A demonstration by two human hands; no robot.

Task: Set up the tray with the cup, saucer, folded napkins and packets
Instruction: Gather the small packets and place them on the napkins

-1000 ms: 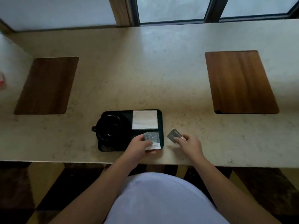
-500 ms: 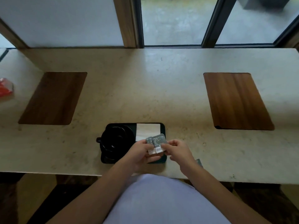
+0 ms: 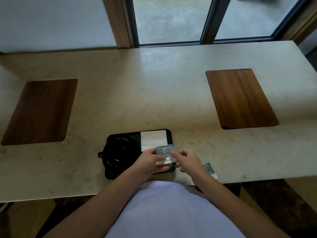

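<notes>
A black tray (image 3: pixel 169 133) lies near the counter's front edge. On its left half a black cup (image 3: pixel 118 150) stands on a black saucer, handle pointing left. A folded white napkin (image 3: pixel 153 139) covers the tray's far right part. My left hand (image 3: pixel 149 163) grips a small stack of grey packets (image 3: pixel 164 152) above the tray's near right corner. My right hand (image 3: pixel 188 161) is just right of the stack, its index finger touching the top packet. One more grey packet (image 3: pixel 209 170) lies on the counter behind my right wrist, partly hidden.
Two brown wooden mats are set into the beige stone counter (image 3: pixel 154 93), the left mat (image 3: pixel 41 110) and the right mat (image 3: pixel 240 98). A window with dark frames (image 3: pixel 207 19) runs along the back. The counter's front edge is close to my body.
The view has tilted up and shifted. My right hand brought its packet to the stack in my left hand and now only a fingertip rests on it. A loose packet shows by my right wrist.
</notes>
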